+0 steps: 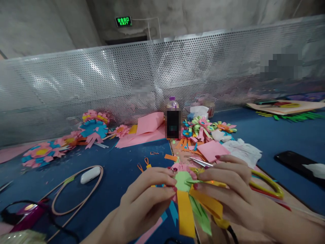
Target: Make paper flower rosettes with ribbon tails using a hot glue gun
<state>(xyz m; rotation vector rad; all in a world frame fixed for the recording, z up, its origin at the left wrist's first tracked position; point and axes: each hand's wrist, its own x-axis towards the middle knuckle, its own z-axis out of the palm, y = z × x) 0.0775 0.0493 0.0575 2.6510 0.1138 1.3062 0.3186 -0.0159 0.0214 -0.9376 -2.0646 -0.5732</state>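
Both of my hands hold one paper flower (183, 179) low in the middle of the view. It has a light green centre, a pink frill behind it, and orange and green strips hanging down. My left hand (147, 200) pinches its left side between thumb and fingers. My right hand (233, 193) grips its right side, with fingers curled over the orange strips. Yellow-handled scissors (266, 184) lie just behind my right hand, blades pointing left.
Finished paper flowers (92, 130) lie along the far left and centre back (203, 127) of the blue table. Pink paper sheets (147, 130), a bottle (172, 117), crumpled tissue (242, 150), a black phone (297, 164), a white earbud case (90, 174) and cables (73, 193) surround them. A perforated metal screen (101, 81) stands behind.
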